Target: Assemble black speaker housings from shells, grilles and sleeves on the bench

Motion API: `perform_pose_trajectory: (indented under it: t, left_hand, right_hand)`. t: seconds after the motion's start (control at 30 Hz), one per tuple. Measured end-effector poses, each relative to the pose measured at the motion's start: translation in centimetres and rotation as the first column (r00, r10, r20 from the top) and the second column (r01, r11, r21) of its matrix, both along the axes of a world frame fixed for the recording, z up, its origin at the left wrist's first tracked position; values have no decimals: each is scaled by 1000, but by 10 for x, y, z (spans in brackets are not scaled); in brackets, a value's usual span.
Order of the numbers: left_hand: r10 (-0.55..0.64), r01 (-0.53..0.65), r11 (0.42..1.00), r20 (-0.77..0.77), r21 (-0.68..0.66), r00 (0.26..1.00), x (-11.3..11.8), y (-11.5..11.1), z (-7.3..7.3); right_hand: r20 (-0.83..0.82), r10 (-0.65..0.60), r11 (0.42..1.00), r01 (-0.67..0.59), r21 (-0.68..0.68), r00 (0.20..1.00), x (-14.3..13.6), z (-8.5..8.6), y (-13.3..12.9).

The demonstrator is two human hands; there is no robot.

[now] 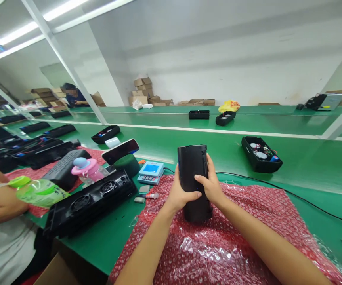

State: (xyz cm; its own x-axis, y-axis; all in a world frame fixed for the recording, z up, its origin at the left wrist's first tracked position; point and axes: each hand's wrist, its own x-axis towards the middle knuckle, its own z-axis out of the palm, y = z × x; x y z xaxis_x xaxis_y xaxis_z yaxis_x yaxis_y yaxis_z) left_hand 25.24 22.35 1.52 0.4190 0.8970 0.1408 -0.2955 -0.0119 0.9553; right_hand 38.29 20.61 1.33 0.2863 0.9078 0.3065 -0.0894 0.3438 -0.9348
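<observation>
A black speaker case stands on end, tilted slightly, over red bubble wrap. My left hand grips its left side, thumb across the near face. My right hand is closed round its right side, thumb also pressed on that face. The far side of the case and most of my fingertips are hidden. Left of my hands lie a small light-blue device with a screen and a glue-like tube. Farther left is a long black panel with two round openings.
An open case with round speakers and wires sits right on the green bench. A black cable crosses behind the wrap. A phone, pink-lidded bottle and green bottle stand left, beside a co-worker's arm.
</observation>
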Motion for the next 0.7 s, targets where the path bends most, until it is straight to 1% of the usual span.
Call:
perform_pose_trajectory:
  t: [0.13, 0.33, 0.53, 0.7]
  left_hand:
    - [50, -49, 998, 3, -36, 999, 1, -3, 3]
    - [14, -13, 999, 28, -34, 1000, -1, 0, 1]
    - [16, -16, 1000, 28, -20, 999, 0, 1, -2]
    - [19, -19, 1000, 41, 5, 999, 2, 4, -4]
  right_hand:
    - [1, 10, 1000, -10, -6, 1000, 1, -3, 3]
    - [-15, -5, 1000, 5, -5, 1000, -1, -5, 4]
    - [-11, -9, 1000, 9, -1, 1000, -2, -9, 4]
    - [32, -9, 1000, 9, 11, 999, 0, -13, 5]
